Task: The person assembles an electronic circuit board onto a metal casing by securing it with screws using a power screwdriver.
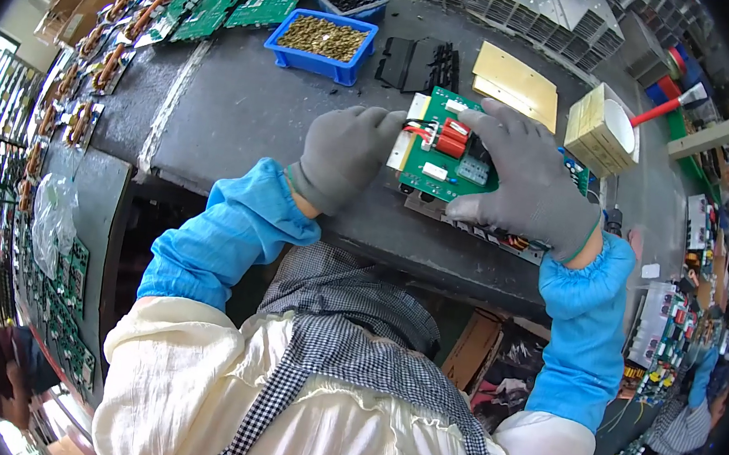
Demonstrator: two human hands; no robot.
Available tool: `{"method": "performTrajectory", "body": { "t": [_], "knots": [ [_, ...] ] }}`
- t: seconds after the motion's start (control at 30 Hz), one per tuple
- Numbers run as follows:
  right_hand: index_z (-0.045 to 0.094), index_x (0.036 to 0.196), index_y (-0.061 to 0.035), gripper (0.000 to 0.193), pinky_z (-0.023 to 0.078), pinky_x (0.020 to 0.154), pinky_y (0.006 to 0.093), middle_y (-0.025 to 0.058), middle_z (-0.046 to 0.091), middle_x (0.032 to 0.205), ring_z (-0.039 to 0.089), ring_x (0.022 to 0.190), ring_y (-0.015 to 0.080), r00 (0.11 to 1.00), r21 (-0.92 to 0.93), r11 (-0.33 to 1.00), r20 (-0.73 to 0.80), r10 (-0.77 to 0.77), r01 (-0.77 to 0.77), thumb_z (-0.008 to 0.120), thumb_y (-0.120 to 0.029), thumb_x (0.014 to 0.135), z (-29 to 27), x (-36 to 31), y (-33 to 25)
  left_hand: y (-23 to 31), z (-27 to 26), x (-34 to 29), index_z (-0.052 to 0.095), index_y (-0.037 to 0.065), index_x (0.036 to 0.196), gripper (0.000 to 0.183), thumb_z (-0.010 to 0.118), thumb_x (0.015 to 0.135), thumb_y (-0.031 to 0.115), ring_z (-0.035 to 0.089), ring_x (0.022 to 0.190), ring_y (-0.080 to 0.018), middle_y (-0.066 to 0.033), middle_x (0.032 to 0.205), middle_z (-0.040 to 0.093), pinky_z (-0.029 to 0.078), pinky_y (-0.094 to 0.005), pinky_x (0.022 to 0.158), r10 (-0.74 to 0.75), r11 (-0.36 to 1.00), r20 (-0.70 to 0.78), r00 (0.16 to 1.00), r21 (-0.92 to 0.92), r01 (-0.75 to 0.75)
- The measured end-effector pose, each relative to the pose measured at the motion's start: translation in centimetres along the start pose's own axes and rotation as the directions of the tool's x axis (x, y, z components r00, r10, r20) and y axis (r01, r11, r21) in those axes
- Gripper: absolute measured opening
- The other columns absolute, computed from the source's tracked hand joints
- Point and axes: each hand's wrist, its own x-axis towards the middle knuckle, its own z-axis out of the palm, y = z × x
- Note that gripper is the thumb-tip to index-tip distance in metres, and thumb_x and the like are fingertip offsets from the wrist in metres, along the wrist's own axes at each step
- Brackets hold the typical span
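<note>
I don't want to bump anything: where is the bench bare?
The widest free patch of the dark bench lies between the pale line and the left hand, left of the blue bin. A narrower strip lies between that hand and the checked apron. It is crowded around the right hand: circuit board, cream box and yellowish sheets.
</note>
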Motion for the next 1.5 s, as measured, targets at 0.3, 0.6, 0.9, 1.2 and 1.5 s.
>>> {"method": "performTrajectory", "body": {
  "t": [0.3,0.6,0.9,1.2,1.5],
  "knots": [
    [0.043,0.149,-0.0133,0.106,0.031,0.119,0.0508,0.0203,0.041,0.153,0.041,0.142,0.0401,0.998,0.032,0.999,0.052,-0.032,0.031,0.087,-0.059,0.064,-0.9,0.0,-0.2,1.5,-0.2,-3.7,0.052,-0.002,0.139,0.059,0.06,0.081,0.006,0.069,0.099,-0.0305,-0.0162,0.119,0.068,0.057,-0.0385,0.079,-0.001,0.993,-0.055,0.998,-0.121,-0.006],
    [0.049,0.144,-0.0126,0.102,0.033,0.117,0.0503,0.0204,0.043,0.152,0.041,0.141,0.0406,0.999,0.103,0.995,0.032,-0.019,0.016,0.09,-0.051,0.059,-0.4,0.9,-1.1,1.1,-3.3,-0.8,0.056,-0.007,0.132,0.053,0.061,0.084,0.015,0.069,0.082,-0.0215,-0.0071,0.096,0.069,0.053,-0.0336,0.062,0.076,0.979,0.317,0.945,0.157,-0.131],
    [0.048,0.144,-0.0087,0.103,0.037,0.115,0.0487,0.0208,0.044,0.151,0.043,0.139,0.0416,0.997,0.127,0.992,0.072,-0.014,0.004,0.094,-0.037,0.056,-1.6,1.1,-2.3,-5.7,-1.2,-1.9,0.066,0.007,0.127,0.038,0.065,0.09,0.014,0.07,0.101,-0.0344,-0.0149,0.109,0.074,0.056,-0.0393,0.088,0.068,0.747,0.127,0.99,-0.664,0.034],
    [0.055,0.137,-0.0093,0.066,0.046,0.103,0.0478,0.0161,0.057,0.136,0.055,0.125,0.0372,0.945,0.005,0.993,-0.307,0.111,-0.115,0.08,-0.032,0.08,-5.1,-8.8,3.1,-17.5,0.0,9.4,0.077,0.01,0.107,0.056,0.081,0.073,0.055,0.072,0.099,-0.035,-0.0185,0.109,0.074,0.056,-0.0446,0.085,-0.398,0.916,0.417,0.817,0.126,0.382],
    [0.059,0.135,-0.0099,0.048,0.053,0.087,0.0454,0.0185,0.069,0.11,0.068,0.1,0.0356,0.771,-0.229,0.736,-0.197,0.606,-0.637,0.06,-0.033,0.093,2.4,-29.4,12.2,-17.8,2.6,12.3,0.067,0.0,0.088,0.033,0.078,0.072,0.027,0.069,0.077,-0.0346,-0.0191,0.084,0.07,0.055,-0.043,0.074,-0.173,0.964,0.45,0.876,-0.106,0.245]
  ]
}}
